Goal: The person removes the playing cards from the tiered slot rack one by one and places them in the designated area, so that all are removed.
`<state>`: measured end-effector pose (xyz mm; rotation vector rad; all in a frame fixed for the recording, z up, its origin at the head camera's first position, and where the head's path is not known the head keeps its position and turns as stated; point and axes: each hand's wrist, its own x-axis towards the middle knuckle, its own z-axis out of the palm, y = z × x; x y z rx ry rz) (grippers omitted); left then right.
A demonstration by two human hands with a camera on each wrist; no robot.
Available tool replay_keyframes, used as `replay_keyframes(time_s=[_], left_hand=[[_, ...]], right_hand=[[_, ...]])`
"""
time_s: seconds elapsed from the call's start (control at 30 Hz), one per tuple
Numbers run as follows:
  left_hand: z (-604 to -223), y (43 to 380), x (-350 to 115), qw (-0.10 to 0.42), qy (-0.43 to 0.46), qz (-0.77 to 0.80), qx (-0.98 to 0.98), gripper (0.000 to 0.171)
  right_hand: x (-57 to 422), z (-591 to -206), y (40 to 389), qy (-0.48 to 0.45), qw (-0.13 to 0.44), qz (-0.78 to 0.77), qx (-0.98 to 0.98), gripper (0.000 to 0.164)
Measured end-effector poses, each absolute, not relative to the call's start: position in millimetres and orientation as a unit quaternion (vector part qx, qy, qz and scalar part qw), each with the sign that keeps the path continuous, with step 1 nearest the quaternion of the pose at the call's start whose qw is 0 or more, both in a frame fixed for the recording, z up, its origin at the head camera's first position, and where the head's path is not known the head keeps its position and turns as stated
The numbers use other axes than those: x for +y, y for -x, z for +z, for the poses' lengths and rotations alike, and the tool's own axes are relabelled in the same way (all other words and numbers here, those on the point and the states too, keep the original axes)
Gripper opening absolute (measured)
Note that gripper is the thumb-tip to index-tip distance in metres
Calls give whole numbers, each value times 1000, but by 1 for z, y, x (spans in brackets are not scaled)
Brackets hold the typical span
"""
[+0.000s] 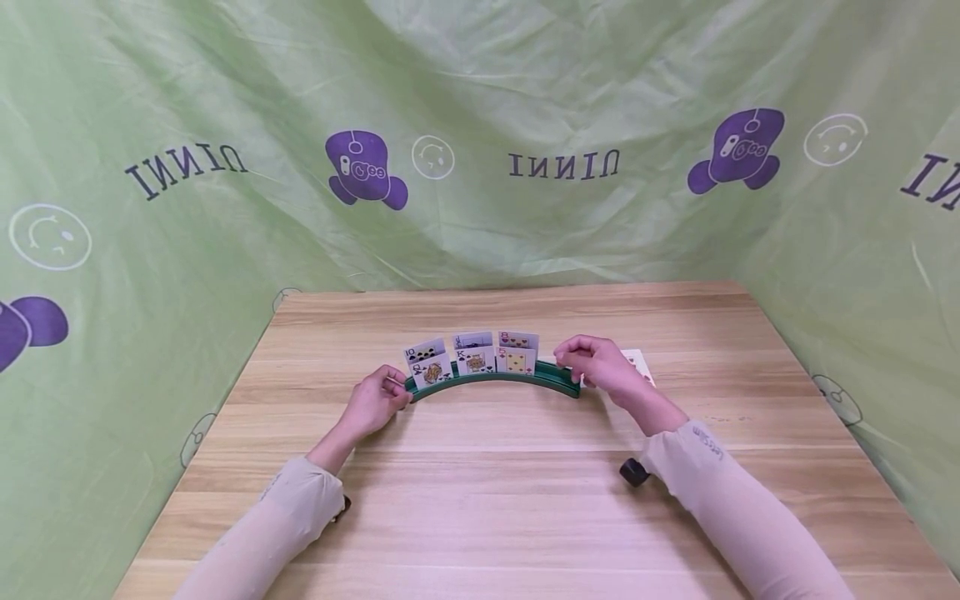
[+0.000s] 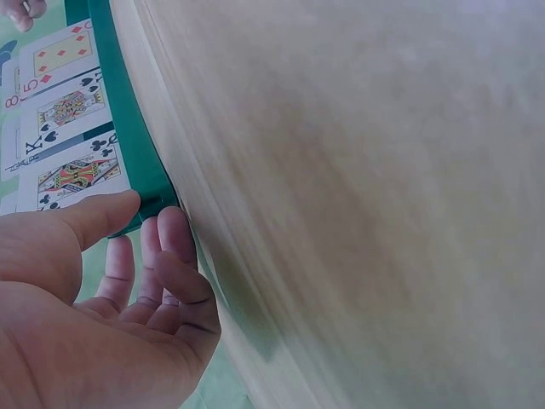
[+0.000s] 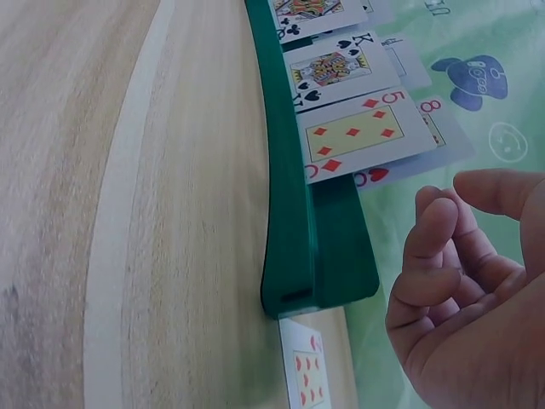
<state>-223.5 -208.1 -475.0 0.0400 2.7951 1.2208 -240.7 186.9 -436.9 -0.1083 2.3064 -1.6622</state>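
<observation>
A curved green card holder (image 1: pixel 556 380) stands on the table with playing cards upright in two rows. In front are a queen of clubs (image 2: pixel 81 175), a king of spades (image 3: pixel 334 70) and a five of diamonds (image 3: pixel 362 135). Behind them show a ten (image 1: pixel 426 352), a jack (image 1: pixel 472 340) and an eight of hearts (image 1: pixel 519 340). My left hand (image 1: pixel 375 402) pinches the holder's left end between thumb and fingers. Beside and above its right end, my right hand (image 1: pixel 600 364) hovers with loosely bent fingers and nothing between them. The right end's slots hold no card.
A face-up hearts card (image 3: pixel 308 366) lies on the wooden table (image 1: pixel 495 508) just past the holder's right end, partly behind my right hand in the head view. Green printed cloth (image 1: pixel 480 225) hangs around the table's back and sides.
</observation>
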Motion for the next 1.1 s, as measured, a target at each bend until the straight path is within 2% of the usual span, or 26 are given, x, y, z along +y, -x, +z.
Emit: replay_keyframes(time_s=[1.1], left_hand=[[-476, 224, -208, 53, -5, 409, 911, 23]], right_hand=[[156, -434, 243, 20, 126, -564, 816, 21]])
